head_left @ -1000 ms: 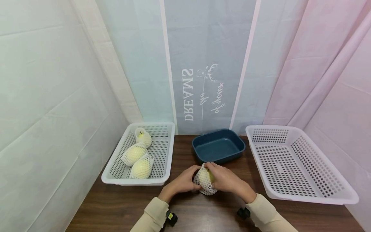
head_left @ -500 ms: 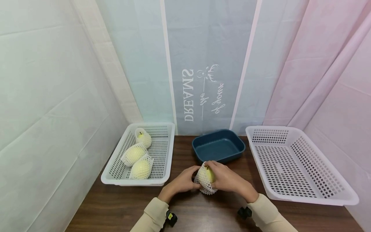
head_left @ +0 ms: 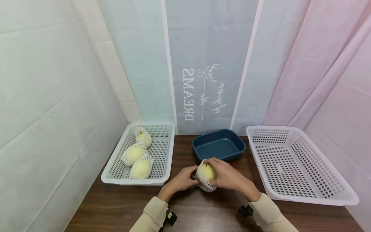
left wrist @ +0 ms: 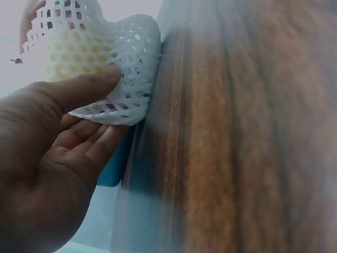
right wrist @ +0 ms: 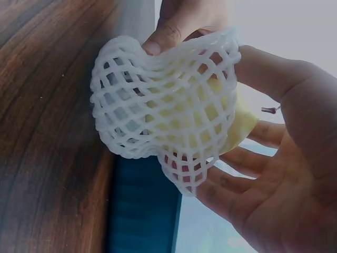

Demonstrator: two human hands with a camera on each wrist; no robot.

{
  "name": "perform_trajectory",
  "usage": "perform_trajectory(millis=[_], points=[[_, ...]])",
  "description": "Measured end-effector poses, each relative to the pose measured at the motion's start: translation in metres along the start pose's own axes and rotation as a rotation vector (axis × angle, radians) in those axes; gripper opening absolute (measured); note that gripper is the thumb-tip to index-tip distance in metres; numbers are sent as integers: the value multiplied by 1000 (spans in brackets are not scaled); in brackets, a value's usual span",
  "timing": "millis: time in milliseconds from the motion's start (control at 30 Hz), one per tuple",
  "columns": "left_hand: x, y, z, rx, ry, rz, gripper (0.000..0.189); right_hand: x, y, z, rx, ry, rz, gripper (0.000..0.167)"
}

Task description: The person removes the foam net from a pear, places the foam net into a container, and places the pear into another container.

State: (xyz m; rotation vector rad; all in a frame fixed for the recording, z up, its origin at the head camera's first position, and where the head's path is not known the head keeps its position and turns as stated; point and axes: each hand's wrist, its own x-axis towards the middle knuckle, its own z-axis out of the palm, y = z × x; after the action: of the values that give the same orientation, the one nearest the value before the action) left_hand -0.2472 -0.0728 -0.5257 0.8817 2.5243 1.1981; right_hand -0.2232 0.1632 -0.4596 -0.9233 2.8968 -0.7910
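Two hands (head_left: 183, 178) (head_left: 230, 175) hold netted fruit (head_left: 209, 172), tabletop (head_left: 127, 203) either side (tub rim (head_left: 244, 146) near).

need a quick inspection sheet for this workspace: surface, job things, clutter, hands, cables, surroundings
Surface: dark wood-grain tabletop.
Job's things: pale yellow fruit, partly bare, in a white foam net; three netted fruits in the left white basket; blue tray beyond the hands; right white basket.
Clutter: nothing seen.
Grippers: left hand grips the foam net, thumb on its outside; right hand holds the fruit and net from the other side.
Cables: nothing seen.
Surroundings: printed curtain behind, pale sheeting at both sides.
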Motion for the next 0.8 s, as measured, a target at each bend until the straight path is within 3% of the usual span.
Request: perform_trajectory(millis=[200, 400, 800], points=[[-1, 0, -1, -23, 30, 23, 40, 0, -2, -4, 17, 21, 4, 70], [-1, 0, -3, 51, 77, 44, 27, 0, -3, -9, 40, 41, 12, 70], [-1, 0, -2, 27, 104, 48, 29, 1, -4, -16, 40, 66, -17, 68]])
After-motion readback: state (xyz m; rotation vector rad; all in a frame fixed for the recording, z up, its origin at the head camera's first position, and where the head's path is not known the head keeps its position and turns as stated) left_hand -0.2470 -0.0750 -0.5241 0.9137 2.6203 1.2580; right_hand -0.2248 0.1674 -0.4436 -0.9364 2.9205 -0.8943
